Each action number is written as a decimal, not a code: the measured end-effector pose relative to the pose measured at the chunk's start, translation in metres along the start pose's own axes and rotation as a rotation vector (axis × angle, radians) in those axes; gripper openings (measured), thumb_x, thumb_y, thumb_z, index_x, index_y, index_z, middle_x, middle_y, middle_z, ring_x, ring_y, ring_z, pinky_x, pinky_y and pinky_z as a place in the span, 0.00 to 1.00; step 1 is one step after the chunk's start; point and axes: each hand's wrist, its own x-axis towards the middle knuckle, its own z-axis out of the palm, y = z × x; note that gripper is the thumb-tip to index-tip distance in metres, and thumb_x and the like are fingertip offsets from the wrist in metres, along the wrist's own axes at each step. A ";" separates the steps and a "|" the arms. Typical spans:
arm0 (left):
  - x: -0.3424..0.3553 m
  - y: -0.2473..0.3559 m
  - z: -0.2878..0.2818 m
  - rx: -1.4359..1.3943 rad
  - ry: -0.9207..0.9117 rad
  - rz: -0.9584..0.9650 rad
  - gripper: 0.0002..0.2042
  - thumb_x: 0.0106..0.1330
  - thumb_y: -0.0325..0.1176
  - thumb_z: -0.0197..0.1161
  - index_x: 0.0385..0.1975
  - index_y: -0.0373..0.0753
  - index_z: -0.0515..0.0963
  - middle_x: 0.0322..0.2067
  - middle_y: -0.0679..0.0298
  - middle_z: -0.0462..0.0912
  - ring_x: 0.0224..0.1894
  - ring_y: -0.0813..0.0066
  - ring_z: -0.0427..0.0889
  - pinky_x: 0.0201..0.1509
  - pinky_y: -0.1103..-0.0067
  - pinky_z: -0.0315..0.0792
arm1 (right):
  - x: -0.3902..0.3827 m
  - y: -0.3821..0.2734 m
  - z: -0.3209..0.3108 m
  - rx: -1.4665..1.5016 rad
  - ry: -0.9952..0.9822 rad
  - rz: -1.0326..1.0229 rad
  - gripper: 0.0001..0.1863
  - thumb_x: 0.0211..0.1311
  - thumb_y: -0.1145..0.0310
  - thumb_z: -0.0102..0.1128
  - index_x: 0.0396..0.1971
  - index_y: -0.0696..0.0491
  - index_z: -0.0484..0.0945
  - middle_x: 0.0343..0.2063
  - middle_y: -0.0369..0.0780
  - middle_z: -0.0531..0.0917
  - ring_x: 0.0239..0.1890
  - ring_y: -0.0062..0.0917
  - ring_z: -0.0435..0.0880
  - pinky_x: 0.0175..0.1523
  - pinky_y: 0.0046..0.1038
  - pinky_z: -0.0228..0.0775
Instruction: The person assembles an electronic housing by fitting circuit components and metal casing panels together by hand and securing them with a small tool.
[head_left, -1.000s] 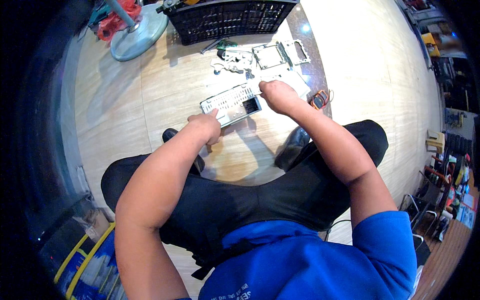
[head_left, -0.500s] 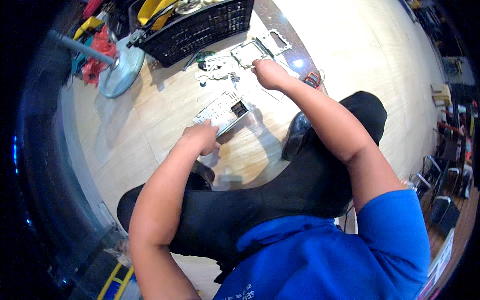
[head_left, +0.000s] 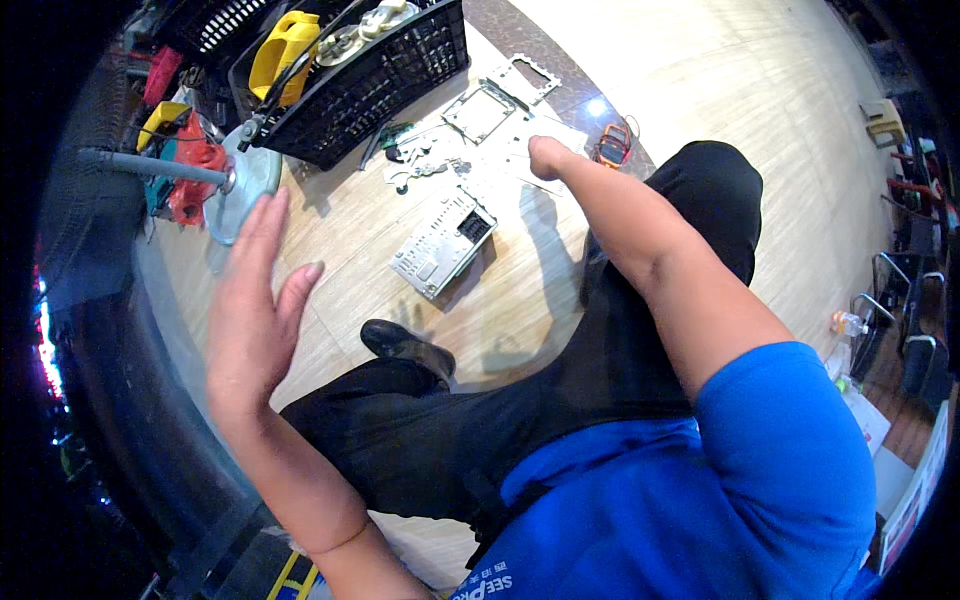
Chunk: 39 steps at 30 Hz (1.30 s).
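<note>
Hovering over a flat white sheet [head_left: 573, 138], or perhaps touching it, my right hand [head_left: 550, 159] has its fingers mostly hidden, so I cannot tell whether they pinch anything; my left hand [head_left: 250, 325] is raised well apart from the parts, fingers extended, thumb held away, gripping nothing. Between them, just beyond my left shoe [head_left: 408, 346], the slotted metal casing [head_left: 432, 250] lies on the floor [head_left: 700, 90], its dark window near its far right corner. I judge it stiff, fairly heavy and smooth, perhaps sharp along the edges; its two long sides look the best hold. Farther out lie loose white parts [head_left: 435, 170] and a thin rectangular frame [head_left: 453, 122], probably light and easily bent. An orange-and-black handheld meter [head_left: 613, 147] sits at the floor's dark border strip [head_left: 530, 40]; a black slatted crate [head_left: 370, 92] stands beyond.
</note>
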 end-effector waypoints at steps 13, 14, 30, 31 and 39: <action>0.020 -0.003 0.024 -0.012 -0.194 -0.034 0.33 0.66 0.36 0.69 0.71 0.41 0.67 0.69 0.44 0.69 0.69 0.44 0.71 0.71 0.62 0.68 | 0.016 0.001 0.125 0.329 0.016 0.203 0.13 0.58 0.67 0.60 0.38 0.53 0.90 0.41 0.51 0.88 0.46 0.44 0.87 0.55 0.40 0.79; 0.021 -0.001 0.026 -0.026 -0.216 -0.020 0.33 0.65 0.36 0.69 0.71 0.40 0.67 0.69 0.43 0.69 0.69 0.44 0.71 0.71 0.62 0.68 | 0.019 -0.001 0.128 0.372 0.022 0.208 0.13 0.57 0.67 0.60 0.37 0.53 0.90 0.41 0.51 0.88 0.46 0.44 0.87 0.55 0.39 0.79; 0.037 0.002 0.044 -0.004 -0.331 -0.029 0.34 0.60 0.33 0.72 0.69 0.40 0.69 0.68 0.45 0.70 0.65 0.43 0.74 0.68 0.61 0.70 | 0.053 -0.034 0.125 0.674 0.213 0.268 0.12 0.64 0.67 0.59 0.41 0.54 0.87 0.41 0.52 0.88 0.47 0.46 0.87 0.56 0.41 0.78; 0.038 0.002 0.044 -0.006 -0.333 -0.024 0.34 0.60 0.33 0.72 0.69 0.40 0.69 0.68 0.45 0.70 0.65 0.43 0.74 0.68 0.61 0.70 | 0.054 -0.035 0.126 0.684 0.178 0.289 0.12 0.64 0.66 0.59 0.41 0.54 0.87 0.41 0.51 0.88 0.47 0.46 0.86 0.56 0.41 0.78; 0.045 0.008 0.047 -0.006 -0.454 -0.121 0.37 0.62 0.31 0.72 0.73 0.45 0.65 0.73 0.50 0.66 0.71 0.47 0.68 0.72 0.63 0.66 | 0.052 -0.054 0.134 0.643 0.123 0.134 0.12 0.66 0.65 0.58 0.45 0.51 0.86 0.43 0.50 0.87 0.48 0.46 0.86 0.56 0.43 0.77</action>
